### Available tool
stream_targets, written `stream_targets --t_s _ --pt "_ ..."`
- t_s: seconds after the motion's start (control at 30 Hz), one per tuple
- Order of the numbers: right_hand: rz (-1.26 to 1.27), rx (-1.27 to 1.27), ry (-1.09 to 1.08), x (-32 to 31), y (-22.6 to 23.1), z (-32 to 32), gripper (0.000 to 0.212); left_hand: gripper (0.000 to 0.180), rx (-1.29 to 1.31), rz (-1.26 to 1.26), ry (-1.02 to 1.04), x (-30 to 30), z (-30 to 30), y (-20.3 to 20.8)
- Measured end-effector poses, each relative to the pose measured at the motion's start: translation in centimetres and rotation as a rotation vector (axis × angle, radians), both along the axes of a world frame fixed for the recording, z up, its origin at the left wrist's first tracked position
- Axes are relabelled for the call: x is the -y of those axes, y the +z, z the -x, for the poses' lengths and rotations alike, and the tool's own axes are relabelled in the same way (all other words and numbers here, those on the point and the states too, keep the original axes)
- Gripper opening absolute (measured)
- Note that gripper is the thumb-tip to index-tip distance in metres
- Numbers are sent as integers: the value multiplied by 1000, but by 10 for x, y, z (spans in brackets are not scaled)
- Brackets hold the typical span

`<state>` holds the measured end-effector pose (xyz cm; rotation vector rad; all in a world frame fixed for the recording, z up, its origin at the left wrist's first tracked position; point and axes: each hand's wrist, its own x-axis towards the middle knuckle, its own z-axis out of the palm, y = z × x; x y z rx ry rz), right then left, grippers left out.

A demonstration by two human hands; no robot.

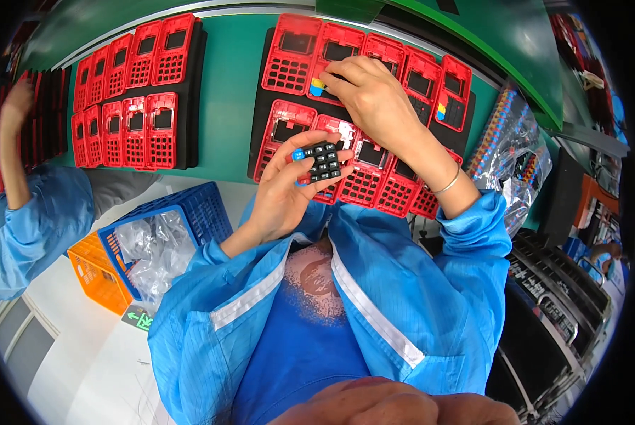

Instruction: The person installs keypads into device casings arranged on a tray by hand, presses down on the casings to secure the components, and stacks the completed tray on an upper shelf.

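My left hand (pixel 275 190) holds a black rubber keypad (pixel 324 163) with a blue key at one corner, its fingers curled round the edges. Over the back row of red handset housings (pixel 289 60), my right hand (pixel 377 99) reaches down with fingers pinched together. Its fingertips touch a small blue-and-yellow key piece (pixel 317 86) at the second housing's key area. Part of that housing is hidden by the hand. Another housing (pixel 455 92) at the right end has yellow and red keys in it. The front-row housing behind my left hand is partly covered.
On the green bench (pixel 225 92), a black tray (pixel 192 78) at left bears more red housings. A co-worker's hand (pixel 20 99) is beside a stack at far left. Plastic bags of coloured keys (pixel 505 142) lie at right. A blue crate (pixel 207 212) and orange crate (pixel 94 273) stand below.
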<state>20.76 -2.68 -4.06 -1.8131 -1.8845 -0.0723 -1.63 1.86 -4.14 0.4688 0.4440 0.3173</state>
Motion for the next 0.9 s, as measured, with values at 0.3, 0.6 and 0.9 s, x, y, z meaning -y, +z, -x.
stream_targets --t_s 0.3,0.6,0.9 --pt "79 86 99 8 9 4 42 42 61 64 37 -1 1 -3" --pt "176 -479 220 20 44 36 25 56 7 -58 55 -3 6 -6" --pt "484 -652 176 0 61 29 25 56 33 -42 110 -6 14 -13"
